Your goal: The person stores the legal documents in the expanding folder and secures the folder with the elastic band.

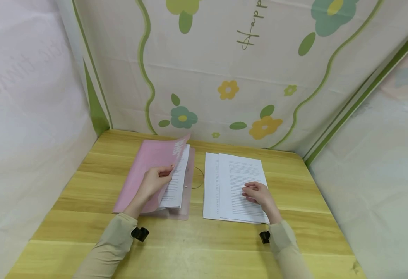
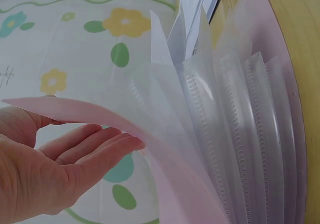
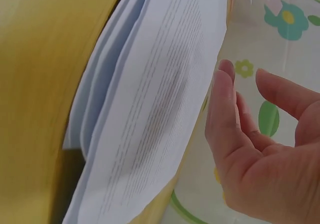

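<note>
On the left of the table lies a pink display-book folder (image 1: 151,155), its front cover lifted partway. My left hand (image 1: 156,180) pinches the cover's free edge between thumb and fingers. Under the cover show printed sheets and, in the left wrist view, several clear plastic pockets (image 2: 235,134) fanned apart. To the right is a pile of printed paper (image 1: 246,166) in two overlapping stacks. Above its lower right part hovers my right hand (image 1: 259,195), fingers loosely bent and holding nothing; the right wrist view shows a gap between thumb and fingers.
A thin elastic loop (image 1: 203,179) sticks out from the folder's right side toward the paper. The wooden table (image 1: 190,248) is bounded by fabric walls at the back, left and right. Black wrist bands (image 1: 140,234) sit on both wrists.
</note>
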